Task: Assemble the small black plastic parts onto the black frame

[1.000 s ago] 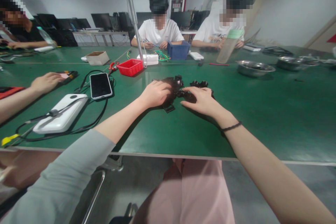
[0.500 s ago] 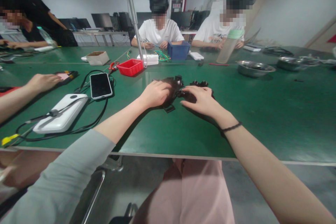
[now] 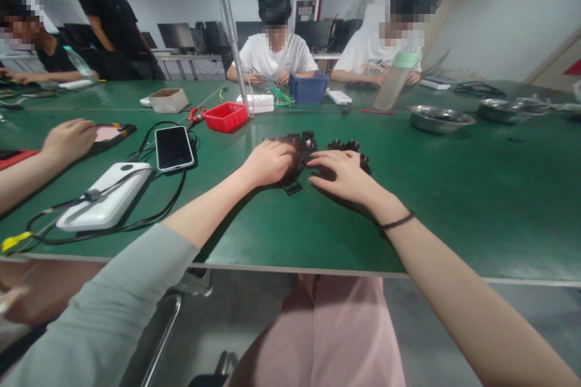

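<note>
Small black parts lie in two groups on the green table, their exact kind too small and dark to tell. My left hand [image 3: 271, 162] rests over the left group of black parts [image 3: 308, 140], fingers stretched across it and partly lost against the dark pieces. A flat black piece [image 3: 292, 188] pokes out below those fingers. Between the groups, my right hand [image 3: 342, 173] reaches in from the right, thumb and fingers apart, fingertips close to the left group. Its back partly covers the right group of black parts [image 3: 364, 162]. I see nothing held in it.
To the left lie a phone [image 3: 173, 148], a white power bank [image 3: 106, 196] with black cables, and another person's hand [image 3: 70, 137]. Farther back are a red tray [image 3: 226, 117], a metal pole [image 3: 230, 18], a blue bin [image 3: 308, 87], a bottle [image 3: 396, 81] and metal bowls [image 3: 439, 119].
My right hand has shifted slightly left, toward the left group. My left hand stays in place. The neighbour's hand has drawn back a little, and a standing person at the back has moved right.
</note>
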A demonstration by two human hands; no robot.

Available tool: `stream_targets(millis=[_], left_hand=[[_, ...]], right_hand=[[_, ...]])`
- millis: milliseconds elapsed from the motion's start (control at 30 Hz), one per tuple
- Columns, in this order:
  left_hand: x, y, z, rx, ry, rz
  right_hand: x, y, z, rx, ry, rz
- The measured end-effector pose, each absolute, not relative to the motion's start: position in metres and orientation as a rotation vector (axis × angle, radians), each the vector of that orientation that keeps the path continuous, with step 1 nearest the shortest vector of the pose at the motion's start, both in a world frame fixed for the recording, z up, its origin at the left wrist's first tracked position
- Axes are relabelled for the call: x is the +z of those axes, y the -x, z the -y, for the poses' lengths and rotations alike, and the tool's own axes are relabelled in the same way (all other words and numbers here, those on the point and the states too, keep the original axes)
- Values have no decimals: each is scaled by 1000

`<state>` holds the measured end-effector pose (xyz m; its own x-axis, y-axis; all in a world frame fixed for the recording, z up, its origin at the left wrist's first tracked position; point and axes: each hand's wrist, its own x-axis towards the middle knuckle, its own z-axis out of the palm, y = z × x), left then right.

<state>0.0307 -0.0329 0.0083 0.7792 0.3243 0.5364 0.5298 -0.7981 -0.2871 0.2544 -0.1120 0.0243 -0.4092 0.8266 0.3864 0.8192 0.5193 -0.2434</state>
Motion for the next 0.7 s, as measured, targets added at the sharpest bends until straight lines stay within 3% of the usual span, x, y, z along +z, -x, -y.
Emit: stream_targets(millis=[700], left_hand=[[6,-30,34,-843,2468,942]], right_hand=[[25,-246,117,43,1255,2372]])
